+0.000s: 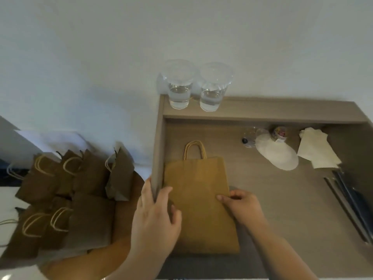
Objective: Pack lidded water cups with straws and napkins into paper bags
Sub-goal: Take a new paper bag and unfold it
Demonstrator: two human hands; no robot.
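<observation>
Left hand [155, 219] lies flat with fingers spread on the left edge of the bag [199, 199]. My right hand [240, 203] curls at the bag's right edge, thumb on top, seemingly pinching the paper.

From the head view, the only one, the bag lies folded flat on the desk [282, 209] between both hands. Its long axis runs away from me, with the handles at the far end, so I judge it must be stood up and opened first.

Two cups [178, 85] of water stand beyond it on the back ledge, well apart from either hand, with nothing between. Lids [276, 156] and napkins [316, 150] lie far right, nearer my right hand. Other bags [70, 188] crowd the left.
</observation>
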